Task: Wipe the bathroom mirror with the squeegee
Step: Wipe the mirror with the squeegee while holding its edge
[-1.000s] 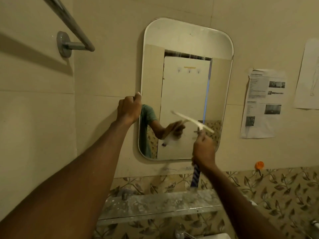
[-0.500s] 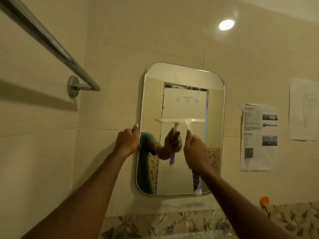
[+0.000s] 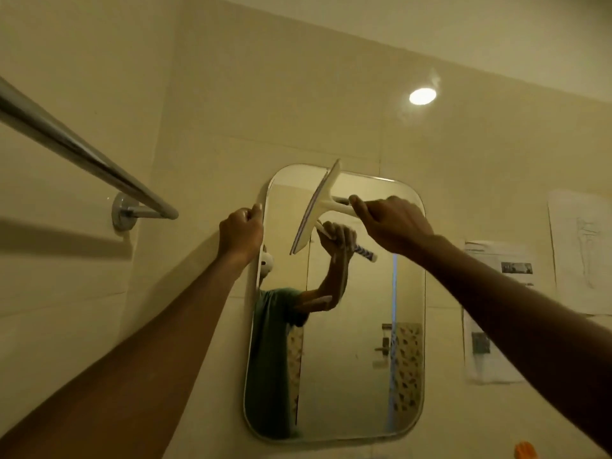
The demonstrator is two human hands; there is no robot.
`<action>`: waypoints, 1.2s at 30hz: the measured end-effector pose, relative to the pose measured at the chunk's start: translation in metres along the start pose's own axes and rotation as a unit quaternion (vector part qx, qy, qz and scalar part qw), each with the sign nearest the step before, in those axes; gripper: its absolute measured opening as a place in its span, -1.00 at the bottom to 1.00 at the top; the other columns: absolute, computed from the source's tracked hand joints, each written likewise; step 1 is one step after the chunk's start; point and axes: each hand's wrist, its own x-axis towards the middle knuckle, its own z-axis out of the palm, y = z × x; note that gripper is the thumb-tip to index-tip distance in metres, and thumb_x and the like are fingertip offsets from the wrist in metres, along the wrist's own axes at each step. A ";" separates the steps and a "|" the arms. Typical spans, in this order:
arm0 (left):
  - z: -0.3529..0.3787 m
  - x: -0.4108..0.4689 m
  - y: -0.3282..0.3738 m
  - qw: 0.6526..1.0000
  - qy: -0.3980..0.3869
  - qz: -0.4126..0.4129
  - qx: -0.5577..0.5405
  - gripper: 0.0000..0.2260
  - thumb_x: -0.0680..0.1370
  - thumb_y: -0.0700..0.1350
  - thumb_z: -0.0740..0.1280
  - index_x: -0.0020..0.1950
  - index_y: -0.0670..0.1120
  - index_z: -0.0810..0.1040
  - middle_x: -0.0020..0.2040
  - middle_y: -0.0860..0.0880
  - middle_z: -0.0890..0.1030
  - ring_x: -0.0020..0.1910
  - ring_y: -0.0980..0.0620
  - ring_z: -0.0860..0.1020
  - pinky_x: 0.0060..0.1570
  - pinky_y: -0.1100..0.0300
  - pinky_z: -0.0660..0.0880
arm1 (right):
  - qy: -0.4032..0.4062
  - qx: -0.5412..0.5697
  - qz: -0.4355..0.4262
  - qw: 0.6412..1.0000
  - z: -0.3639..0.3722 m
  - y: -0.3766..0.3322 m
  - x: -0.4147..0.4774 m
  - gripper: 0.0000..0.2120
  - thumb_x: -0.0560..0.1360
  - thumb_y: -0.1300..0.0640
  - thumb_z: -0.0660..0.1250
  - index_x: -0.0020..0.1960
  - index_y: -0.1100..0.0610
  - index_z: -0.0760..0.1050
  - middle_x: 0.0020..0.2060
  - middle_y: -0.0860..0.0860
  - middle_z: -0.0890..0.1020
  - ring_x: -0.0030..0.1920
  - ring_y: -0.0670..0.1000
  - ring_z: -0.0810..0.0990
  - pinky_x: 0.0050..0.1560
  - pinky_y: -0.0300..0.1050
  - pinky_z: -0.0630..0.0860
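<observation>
So since half a second back the squeegee has swung from flat across the middle of the mirror up to its top left corner, blade now tilted near upright. Right hand is closed round the handle, left hand is curled on the mirror's left edge, steadying it. Looks like a fresh pass starting at the top, so I'd guess most of the glass below is still to do.

Towel rail left of mirror; papers right.
</observation>
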 end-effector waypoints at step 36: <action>0.020 0.049 -0.004 0.992 0.054 0.080 0.079 -0.45 0.61 0.17 0.15 -0.24 -0.27 0.61 -0.31 -0.19 0.65 -0.24 -0.16 0.61 -0.16 -0.04 0.58 | -0.026 0.105 0.235 0.966 0.020 0.117 -0.030 -0.62 0.64 0.10 0.05 -0.31 0.17 0.39 -0.37 0.19 0.47 -0.42 0.06 0.37 -0.40 -0.13 0.30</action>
